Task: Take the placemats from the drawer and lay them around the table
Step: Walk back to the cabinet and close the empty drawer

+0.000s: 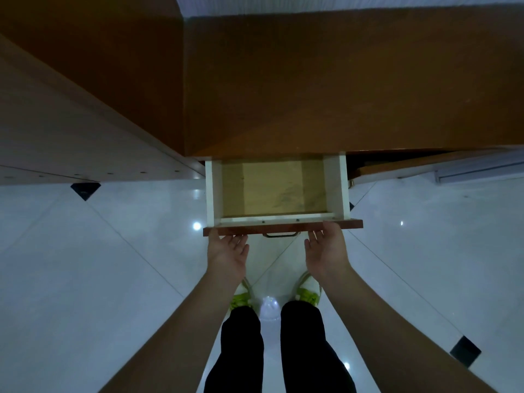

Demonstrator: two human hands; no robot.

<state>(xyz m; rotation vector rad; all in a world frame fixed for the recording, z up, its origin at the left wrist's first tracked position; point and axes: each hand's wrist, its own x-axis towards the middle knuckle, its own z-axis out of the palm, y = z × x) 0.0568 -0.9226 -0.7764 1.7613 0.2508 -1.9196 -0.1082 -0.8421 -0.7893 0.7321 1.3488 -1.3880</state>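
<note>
A drawer (211,194) with white sides stands pulled out from under a brown wooden cabinet top (326,89). Its yellowish floor shows, and no placemat is visible inside. Along its near edge runs a dark red-brown front panel (348,223) with a metal handle (280,235) at the middle. My left hand (226,252) touches the front panel left of the handle with straight fingers. To the right of the handle my right hand (326,248) touches the same panel, fingers straight too. Neither hand holds anything.
Glossy white floor tiles (113,265) with small black diamond insets lie all around. My legs in black trousers and green-white shoes (307,292) stand just below the drawer. A lighter wooden surface (56,131) runs along the left. A pale rail (482,168) sits at right.
</note>
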